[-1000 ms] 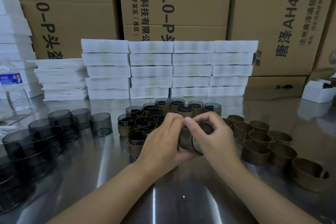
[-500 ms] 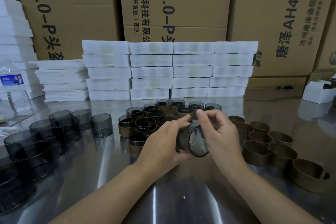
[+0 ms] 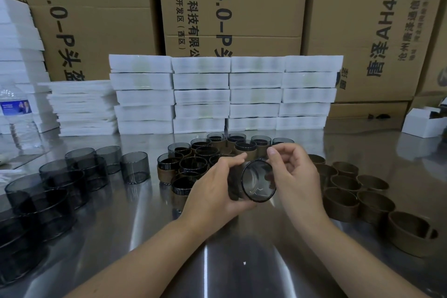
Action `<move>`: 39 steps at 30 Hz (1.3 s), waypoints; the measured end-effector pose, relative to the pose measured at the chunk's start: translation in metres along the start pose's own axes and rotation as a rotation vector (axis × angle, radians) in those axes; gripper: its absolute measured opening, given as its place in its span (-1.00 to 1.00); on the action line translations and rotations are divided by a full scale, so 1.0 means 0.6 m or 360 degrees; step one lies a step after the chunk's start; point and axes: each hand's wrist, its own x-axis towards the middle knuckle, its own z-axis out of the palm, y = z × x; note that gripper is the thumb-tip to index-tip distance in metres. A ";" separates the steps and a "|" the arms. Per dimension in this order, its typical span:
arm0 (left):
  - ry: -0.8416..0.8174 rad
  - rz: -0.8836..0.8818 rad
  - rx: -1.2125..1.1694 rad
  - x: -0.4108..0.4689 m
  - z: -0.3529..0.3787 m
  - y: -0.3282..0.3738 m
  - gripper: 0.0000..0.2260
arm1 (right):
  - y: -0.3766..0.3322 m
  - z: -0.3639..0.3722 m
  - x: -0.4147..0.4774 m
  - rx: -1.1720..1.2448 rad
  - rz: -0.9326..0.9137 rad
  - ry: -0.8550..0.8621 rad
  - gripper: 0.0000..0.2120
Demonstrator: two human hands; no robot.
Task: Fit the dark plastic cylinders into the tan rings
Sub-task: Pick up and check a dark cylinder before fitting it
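left hand: fingers curled round the body of one dark cylinder and clamped on it. the cylinder lies on its side above the desk, open mouth turned toward the person. right hand: fingers curled, lying against the right edge of the cylinder's rim, one fingertip just above the rim. whether they pinch the rim or only touch it, cannot tell. whether a tan ring sits on this cylinder under the left fingers, cannot tell.

left of the fingers: loose dark cylinders upright on the desk, some stacked on others. just beyond the fingers: fitted cylinders, each upright in a tan ring, clustered and touching. right of the fingers: empty tan rings, packed side by side on the desk. well beyond the fingers: stacks of white boxes, with cardboard cartons behind them. far left of the fingers: a water bottle, upright.
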 end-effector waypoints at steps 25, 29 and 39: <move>0.0194 -0.0205 -0.0305 0.002 0.006 0.002 -0.37 | -0.009 0.003 -0.003 0.0218 0.0001 -0.0201 -0.89; 0.0249 -0.0222 -0.0326 0.003 0.008 -0.002 -0.38 | -0.011 0.003 -0.006 0.0218 0.0002 -0.0260 -0.86; 0.0398 -0.0232 -0.0368 0.008 0.006 -0.010 -0.39 | -0.006 0.005 -0.012 0.0402 -0.0022 -0.0486 -0.71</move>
